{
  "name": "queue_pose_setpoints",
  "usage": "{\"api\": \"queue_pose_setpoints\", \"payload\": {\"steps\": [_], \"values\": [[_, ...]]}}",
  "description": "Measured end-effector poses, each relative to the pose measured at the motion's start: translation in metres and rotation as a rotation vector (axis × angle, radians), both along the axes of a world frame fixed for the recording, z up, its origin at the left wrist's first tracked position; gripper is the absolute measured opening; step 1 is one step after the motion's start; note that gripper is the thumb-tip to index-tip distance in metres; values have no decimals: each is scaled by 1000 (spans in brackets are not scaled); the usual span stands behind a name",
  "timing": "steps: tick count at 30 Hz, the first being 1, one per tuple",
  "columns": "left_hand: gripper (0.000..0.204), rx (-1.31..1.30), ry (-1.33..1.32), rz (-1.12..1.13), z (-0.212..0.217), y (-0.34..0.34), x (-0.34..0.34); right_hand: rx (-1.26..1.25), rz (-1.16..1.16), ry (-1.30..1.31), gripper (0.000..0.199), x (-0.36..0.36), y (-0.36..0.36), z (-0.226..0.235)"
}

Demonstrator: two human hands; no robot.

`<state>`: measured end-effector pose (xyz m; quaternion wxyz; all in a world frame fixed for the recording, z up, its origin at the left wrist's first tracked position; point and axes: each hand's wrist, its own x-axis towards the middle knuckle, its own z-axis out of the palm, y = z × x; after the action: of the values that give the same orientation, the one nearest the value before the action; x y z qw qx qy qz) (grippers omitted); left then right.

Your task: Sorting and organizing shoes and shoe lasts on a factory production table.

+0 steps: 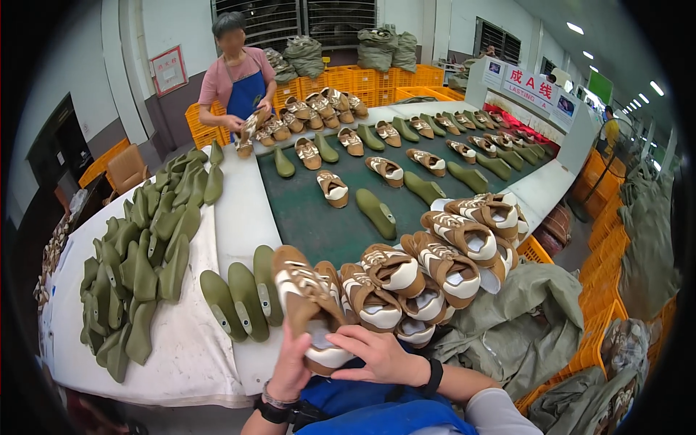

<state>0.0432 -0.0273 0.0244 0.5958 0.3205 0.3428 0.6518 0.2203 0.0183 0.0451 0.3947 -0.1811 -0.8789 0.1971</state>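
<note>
In front of me a brown and white sneaker (299, 286) is held upright, its toe pointing away and its heel toward me. My left hand (291, 366) grips the left side of the heel. My right hand (373, 354) is closed at the other side, fingers at the collar and under the white heel. Just left of the shoe stand three green shoe lasts (246, 301) on the white table edge. A pile of similar sneakers (406, 272) lies to the right, close behind my right hand.
A green conveyor belt (301, 206) carries rows of sneakers and lasts. Many green lasts (138, 254) are heaped on a white-covered table (203, 362) at left. Across, a person in a blue apron (243, 90) handles a shoe. Orange crates (602, 326) and a grey-green sack (515, 319) stand at right.
</note>
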Motion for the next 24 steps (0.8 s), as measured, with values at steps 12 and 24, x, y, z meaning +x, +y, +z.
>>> {"api": "queue_pose_setpoints", "payload": {"steps": [12, 24], "values": [[68, -416, 2065, -30, -37, 85, -112, -89, -61, 151, 31, 57, 10, -5], [54, -180, 1906, -275, -130, 295, -110, -45, -100, 118, 28, 85, -4, -7]]}}
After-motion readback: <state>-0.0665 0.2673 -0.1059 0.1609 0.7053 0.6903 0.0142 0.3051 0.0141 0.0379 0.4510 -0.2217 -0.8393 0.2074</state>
